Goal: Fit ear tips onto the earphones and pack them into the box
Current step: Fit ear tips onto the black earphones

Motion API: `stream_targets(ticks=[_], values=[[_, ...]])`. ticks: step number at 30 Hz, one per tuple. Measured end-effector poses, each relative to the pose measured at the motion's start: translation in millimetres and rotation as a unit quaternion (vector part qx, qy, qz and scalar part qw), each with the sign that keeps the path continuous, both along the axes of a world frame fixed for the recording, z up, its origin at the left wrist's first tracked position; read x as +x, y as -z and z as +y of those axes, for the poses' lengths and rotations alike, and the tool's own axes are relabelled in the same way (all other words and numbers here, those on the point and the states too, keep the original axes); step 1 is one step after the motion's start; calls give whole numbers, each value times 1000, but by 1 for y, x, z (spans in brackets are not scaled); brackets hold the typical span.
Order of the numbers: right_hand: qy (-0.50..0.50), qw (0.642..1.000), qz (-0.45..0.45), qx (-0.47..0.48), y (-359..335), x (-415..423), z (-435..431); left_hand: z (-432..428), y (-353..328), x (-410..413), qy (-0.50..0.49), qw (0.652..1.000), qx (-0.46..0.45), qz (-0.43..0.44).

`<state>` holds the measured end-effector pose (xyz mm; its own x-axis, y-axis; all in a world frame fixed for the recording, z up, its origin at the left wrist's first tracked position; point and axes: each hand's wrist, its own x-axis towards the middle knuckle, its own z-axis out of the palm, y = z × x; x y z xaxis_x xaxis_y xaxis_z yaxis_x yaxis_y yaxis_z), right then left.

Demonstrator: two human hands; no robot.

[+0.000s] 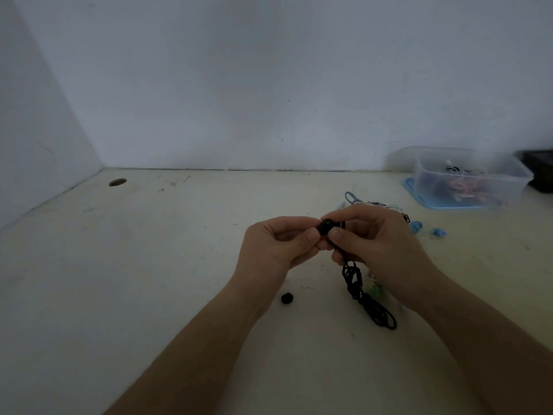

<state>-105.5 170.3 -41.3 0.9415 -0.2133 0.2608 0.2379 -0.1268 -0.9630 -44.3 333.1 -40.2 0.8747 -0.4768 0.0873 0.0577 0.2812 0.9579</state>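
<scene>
Left hand (pixel 278 245) grip pinches the ear tip (pixel 325 227), right hand (pixel 375 244) grip pinches the earphone (pixel 342 225), cord (pixel 356 284) dangling below; push tip on square with a twist, right grip firm.

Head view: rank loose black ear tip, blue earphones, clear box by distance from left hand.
1. Loose black ear tip, just below the left hand.
2. Blue earphones, past the right hand.
3. Clear box, far right by the wall.

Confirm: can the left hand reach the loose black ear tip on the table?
Probably yes. The loose ear tip lies on the table close by the left hand, nothing between. But that hand is pinching the black earbud with the right hand, so it must let go first.
</scene>
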Motion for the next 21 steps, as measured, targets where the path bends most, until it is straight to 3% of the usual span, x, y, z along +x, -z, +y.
stream_targets(ticks=[10, 17, 21], values=[[2, 1000, -2, 1, -2, -1, 1, 1, -1, 2, 7, 1000, 7, -3], [32, 996, -28, -76, -1, 0, 3, 0, 2, 3, -7, 1000, 16, -19], [29, 999, -18, -34, -1, 0, 3, 0, 2, 5, 3, 1000, 7, -12]])
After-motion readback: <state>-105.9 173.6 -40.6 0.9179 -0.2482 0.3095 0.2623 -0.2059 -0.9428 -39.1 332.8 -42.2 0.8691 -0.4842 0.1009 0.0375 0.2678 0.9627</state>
